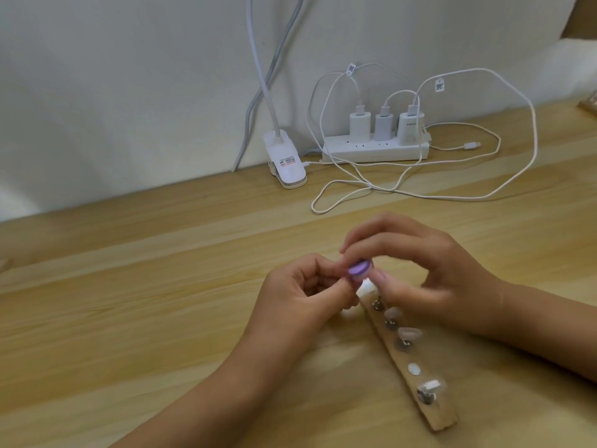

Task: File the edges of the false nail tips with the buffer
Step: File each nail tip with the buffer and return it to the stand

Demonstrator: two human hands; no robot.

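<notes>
I see the left hand [303, 294] curled tight, pinching the purple buffer [358, 269] at its edge. The right hand [429, 279] grips it, fingers above and thumb below. The lamp clamp [286, 163] label is too small to read.

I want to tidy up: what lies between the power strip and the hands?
White cables looped on the wooden table, in the head view.

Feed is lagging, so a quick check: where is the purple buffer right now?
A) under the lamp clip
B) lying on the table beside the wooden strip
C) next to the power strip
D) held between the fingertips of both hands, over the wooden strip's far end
D: the purple buffer is pinched between the left hand and the right hand, above the far end of the wooden strip.
</notes>
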